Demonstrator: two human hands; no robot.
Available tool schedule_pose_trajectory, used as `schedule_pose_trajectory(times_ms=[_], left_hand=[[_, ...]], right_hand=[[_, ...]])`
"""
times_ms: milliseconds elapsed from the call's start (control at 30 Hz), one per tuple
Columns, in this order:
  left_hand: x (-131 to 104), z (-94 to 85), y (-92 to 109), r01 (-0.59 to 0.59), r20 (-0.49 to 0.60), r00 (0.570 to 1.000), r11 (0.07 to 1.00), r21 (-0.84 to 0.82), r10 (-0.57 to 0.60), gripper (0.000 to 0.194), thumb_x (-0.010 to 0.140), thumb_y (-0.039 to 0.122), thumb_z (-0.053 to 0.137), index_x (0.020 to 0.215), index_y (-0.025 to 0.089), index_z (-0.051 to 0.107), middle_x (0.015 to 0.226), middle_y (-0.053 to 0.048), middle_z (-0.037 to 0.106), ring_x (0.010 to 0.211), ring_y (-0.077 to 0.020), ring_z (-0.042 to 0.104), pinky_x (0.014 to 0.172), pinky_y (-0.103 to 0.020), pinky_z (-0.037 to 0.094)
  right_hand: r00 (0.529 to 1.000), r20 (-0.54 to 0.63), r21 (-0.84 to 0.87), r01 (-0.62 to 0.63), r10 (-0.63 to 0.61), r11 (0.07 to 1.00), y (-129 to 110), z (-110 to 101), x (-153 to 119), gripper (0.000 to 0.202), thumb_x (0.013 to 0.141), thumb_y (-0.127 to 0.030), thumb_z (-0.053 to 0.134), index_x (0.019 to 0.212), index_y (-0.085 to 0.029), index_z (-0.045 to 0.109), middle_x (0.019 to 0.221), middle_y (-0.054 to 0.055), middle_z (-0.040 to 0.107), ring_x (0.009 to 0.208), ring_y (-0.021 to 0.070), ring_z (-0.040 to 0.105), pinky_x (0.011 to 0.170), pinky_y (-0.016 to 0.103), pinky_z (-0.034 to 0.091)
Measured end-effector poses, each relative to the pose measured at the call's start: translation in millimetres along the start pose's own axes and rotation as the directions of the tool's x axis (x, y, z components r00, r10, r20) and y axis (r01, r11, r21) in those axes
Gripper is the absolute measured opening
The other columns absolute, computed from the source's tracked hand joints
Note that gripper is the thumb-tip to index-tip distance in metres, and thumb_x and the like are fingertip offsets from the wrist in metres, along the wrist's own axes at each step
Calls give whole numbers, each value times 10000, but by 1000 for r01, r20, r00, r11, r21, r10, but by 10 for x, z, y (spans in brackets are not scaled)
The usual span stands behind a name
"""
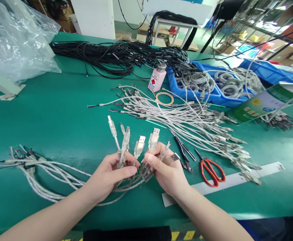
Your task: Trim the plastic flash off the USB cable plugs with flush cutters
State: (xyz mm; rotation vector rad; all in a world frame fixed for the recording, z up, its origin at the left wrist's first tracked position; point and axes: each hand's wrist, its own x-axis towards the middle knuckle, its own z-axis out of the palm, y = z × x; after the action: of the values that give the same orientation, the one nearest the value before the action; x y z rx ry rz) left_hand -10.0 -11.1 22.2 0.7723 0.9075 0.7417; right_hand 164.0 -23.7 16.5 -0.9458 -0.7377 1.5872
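Several clear-shelled USB plugs (139, 146) fan upward between my two hands above the green table. My left hand (116, 172) is closed round the left part of this bunch, thumb across the front. Beside it, my right hand (166, 169) grips the other plugs, with its thumb against one that points up. The grey cables (53, 170) of the bunch run down behind my left hand and off to the left, where their stripped wire ends lie. Parts of the cables and some fingers are hidden behind my palms and the plugs.
Right of my hands lie black tweezers (182, 149), red-handled scissors (213, 172) and a metal ruler (226, 182). Beyond are a spread of white cables (166, 117), a pink bottle (157, 78), a tape roll (164, 98), blue bins (211, 95), black cables (98, 57) and a plastic bag (18, 40).
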Motion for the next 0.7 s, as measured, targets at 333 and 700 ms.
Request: schedule_pose_trajectory(times_ms=[333, 700], left_hand=[[17, -9, -22, -15, -27, 1000, 1000, -17, 14, 185, 660, 288, 870, 736, 185, 737, 724, -5, 684, 706, -146, 580, 686, -256, 433], [6, 12, -12, 46, 28, 999, 991, -123, -43, 220, 654, 252, 885, 749, 155, 711, 702, -24, 724, 694, -149, 663, 691, -247, 494]], right_hand=[[1000, -5, -33, -14, 14, 999, -18, 14, 1, 343, 737, -410, 828, 725, -196, 560, 663, -16, 597, 624, 126, 527, 595, 253, 415], [969, 194, -33, -151, 155, 988, -15, -5, 14, 173, 812, -317, 778, 912, -206, 690, 787, -2, 641, 703, 136, 606, 708, 292, 515]])
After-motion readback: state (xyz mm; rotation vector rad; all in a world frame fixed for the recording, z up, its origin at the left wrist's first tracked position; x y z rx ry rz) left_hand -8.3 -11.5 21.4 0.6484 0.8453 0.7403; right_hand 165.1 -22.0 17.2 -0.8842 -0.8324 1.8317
